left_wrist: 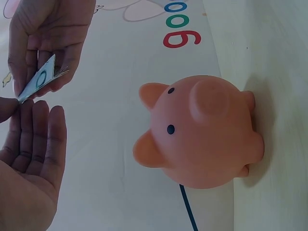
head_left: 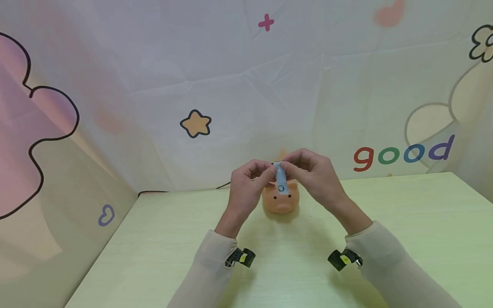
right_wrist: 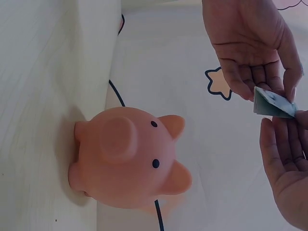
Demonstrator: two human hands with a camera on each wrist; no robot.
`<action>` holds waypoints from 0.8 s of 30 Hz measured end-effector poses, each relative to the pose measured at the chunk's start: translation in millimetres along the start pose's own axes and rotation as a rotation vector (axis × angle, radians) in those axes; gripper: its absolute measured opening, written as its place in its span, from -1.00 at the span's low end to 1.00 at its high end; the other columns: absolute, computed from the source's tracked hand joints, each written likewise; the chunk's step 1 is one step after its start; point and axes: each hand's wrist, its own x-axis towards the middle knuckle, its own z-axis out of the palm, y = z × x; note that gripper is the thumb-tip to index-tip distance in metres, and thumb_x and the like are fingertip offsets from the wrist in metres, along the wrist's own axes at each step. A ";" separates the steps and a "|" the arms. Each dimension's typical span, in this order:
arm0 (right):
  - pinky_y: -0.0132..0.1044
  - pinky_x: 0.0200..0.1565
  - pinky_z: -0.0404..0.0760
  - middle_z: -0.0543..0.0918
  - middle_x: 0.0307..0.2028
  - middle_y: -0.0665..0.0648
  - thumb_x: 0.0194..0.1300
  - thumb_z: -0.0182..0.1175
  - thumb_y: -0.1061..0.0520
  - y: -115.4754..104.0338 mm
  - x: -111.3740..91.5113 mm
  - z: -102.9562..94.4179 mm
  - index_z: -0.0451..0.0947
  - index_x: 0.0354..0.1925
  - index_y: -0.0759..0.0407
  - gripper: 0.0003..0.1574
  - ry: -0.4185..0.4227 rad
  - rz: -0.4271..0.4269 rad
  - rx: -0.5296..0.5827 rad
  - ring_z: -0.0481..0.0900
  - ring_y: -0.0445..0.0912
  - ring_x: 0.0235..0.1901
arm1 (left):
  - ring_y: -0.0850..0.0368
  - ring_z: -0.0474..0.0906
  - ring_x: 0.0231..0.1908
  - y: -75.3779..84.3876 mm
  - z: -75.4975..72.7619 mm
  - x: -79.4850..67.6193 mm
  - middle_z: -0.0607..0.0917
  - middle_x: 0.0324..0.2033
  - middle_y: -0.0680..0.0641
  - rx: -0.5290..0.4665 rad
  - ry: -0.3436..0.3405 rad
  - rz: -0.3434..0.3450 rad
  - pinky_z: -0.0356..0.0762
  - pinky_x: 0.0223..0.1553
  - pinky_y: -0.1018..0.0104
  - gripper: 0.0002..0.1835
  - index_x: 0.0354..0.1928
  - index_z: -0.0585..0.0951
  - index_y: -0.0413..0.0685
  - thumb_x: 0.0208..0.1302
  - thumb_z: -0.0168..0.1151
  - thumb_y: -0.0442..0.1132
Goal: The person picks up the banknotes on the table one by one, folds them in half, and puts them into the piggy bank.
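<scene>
A folded blue-green banknote [head_left: 282, 182] is held up between both hands, above and in front of the piggy bank's head in the head view. My left hand [head_left: 248, 184] pinches one side of its upper end between thumb and fingers. On the other side my right hand [head_left: 317, 179] pinches the same end, close to the left thumb. The note's folded layers [right_wrist: 272, 102] stand slightly apart at the free end in the right wrist view. An orange-pink piggy bank [left_wrist: 207, 134] stands upright on the table, snout toward me, apart from both hands. Its top is out of sight.
The pale wooden table [head_left: 161, 248] reaches back to a printed cloth backdrop [head_left: 154, 141] with a star, a heart and the word "good". A dark line [left_wrist: 188, 209] shows behind the piggy bank. Each sleeve carries a black strapped wrist camera [head_left: 244, 257].
</scene>
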 end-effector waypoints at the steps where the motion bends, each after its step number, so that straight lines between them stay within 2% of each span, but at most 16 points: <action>1: -0.27 -0.03 0.76 0.75 -0.13 0.23 0.53 0.30 0.24 -0.5 -0.3 -0.3 0.66 -0.02 0.37 -0.82 -0.004 0.002 -0.001 0.78 -0.04 -0.17 | 0.14 0.74 -0.28 0.2 0.2 0.0 0.74 -0.27 -0.07 -0.003 -0.002 0.002 0.78 -0.18 0.24 -0.85 -0.14 0.71 -0.36 0.49 0.31 -0.35; 6: -0.27 0.02 0.73 0.76 -0.14 0.21 0.53 0.31 0.20 -2.9 -0.9 -2.0 0.66 -0.02 0.35 -0.80 -0.009 -0.001 -0.021 0.78 -0.06 -0.15 | 0.11 0.74 -0.26 0.4 0.4 -0.3 0.75 -0.25 -0.08 -0.014 0.004 0.007 0.79 -0.17 0.22 -0.84 -0.12 0.72 -0.35 0.49 0.32 -0.33; 14: -0.32 0.00 0.73 0.76 -0.16 0.21 0.52 0.32 0.22 -4.1 0.2 -2.2 0.67 -0.03 0.35 -0.81 0.040 -0.021 -0.048 0.79 -0.08 -0.19 | 0.12 0.73 -0.26 -0.7 0.6 -0.6 0.76 -0.27 -0.06 -0.016 -0.014 -0.013 0.74 -0.21 0.34 -0.83 -0.09 0.74 -0.34 0.48 0.35 -0.32; 24: -0.28 0.00 0.74 0.76 -0.13 0.21 0.52 0.33 0.20 -2.9 0.2 -4.0 0.67 -0.01 0.34 -0.80 0.013 -0.001 -0.029 0.79 -0.05 -0.19 | 0.16 0.71 -0.28 -0.7 2.5 0.2 0.74 -0.30 -0.05 -0.003 -0.014 0.003 0.75 -0.23 0.33 -0.85 -0.12 0.73 -0.36 0.48 0.32 -0.35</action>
